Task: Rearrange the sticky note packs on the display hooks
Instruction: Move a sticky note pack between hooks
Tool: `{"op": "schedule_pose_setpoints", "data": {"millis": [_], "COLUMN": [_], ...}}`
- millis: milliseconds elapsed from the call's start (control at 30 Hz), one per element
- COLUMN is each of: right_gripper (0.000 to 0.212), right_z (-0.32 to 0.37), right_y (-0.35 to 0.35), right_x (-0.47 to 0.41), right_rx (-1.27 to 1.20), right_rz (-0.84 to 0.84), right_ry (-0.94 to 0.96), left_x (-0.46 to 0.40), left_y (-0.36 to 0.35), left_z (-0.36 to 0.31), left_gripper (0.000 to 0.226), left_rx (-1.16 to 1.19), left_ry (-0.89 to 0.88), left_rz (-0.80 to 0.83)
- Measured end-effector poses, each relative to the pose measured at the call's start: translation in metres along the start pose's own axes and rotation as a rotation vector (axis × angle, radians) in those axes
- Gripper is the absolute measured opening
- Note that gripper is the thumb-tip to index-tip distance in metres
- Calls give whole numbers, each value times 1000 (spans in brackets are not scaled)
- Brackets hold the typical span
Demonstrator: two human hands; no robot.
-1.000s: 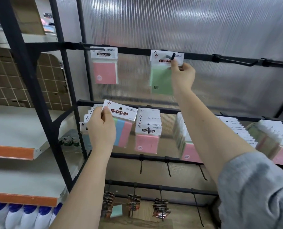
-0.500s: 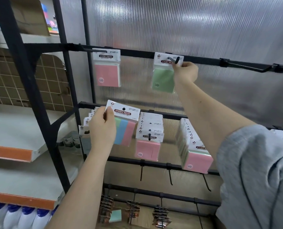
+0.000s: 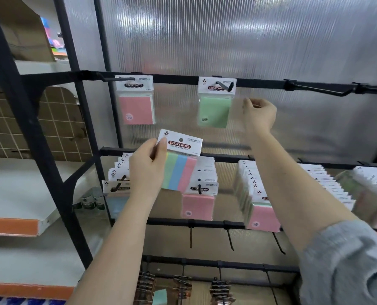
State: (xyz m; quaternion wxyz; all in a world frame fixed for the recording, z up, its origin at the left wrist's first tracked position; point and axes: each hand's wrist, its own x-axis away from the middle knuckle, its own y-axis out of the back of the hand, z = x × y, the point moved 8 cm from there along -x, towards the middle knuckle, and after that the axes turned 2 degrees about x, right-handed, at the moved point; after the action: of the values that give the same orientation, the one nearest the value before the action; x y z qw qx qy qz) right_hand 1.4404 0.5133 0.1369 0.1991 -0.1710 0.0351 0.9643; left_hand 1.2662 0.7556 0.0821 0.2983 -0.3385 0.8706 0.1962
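the black display rack [image 3: 40, 137] fills my view, its top rail [image 3: 178, 79] crossing a ribbed translucent panel [image 3: 249, 40]. on the middle rail hang full rows of packs [image 3: 328, 186], white headers stacked one behind another; the front pink pack [image 3: 198, 205] there reads "sticky note". up on the top rail, a pink pack [image 3: 136, 100] hangs on its hook with "sticky note" on a dark band, and a green pack [image 3: 215, 104] hangs on the next hook [image 3: 225, 86], its label partly crossed by the hook. my left hand [image 3: 146, 170] grips a striped pack [image 3: 180, 164], green, blue and pink, by its left edge, thumb on the white header that reads "sticky note"; it sits in front of the middle rail. my right hand [image 3: 259, 115] is just right of the green pack, apart from it, fingers loosely curled round nothing.
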Motion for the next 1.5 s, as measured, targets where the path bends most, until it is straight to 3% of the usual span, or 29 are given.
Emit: {"op": "schedule_pose_setpoints", "data": {"millis": [533,900,1133,1500], "right_gripper": [17,16,11,12], "right_z": [-64,-92,-109,-130], "right_y": [140,218,239,237], "right_x": [27,0,2,10], "right_rx": [312,558,603,550], "right_rz": [-34,224,319,314], "right_ry": [103,180,158,81], "left_x": [25,73,68,30], "left_y": [-73,-146,-171,-193], "left_z": [-58,-136,-174,-187], "left_gripper": [43,42,43,49], "left_rx": [156,264,247,260], "left_ry": [-150,-101,-119,-137], "left_rz": [48,-70,-83,-101]}}
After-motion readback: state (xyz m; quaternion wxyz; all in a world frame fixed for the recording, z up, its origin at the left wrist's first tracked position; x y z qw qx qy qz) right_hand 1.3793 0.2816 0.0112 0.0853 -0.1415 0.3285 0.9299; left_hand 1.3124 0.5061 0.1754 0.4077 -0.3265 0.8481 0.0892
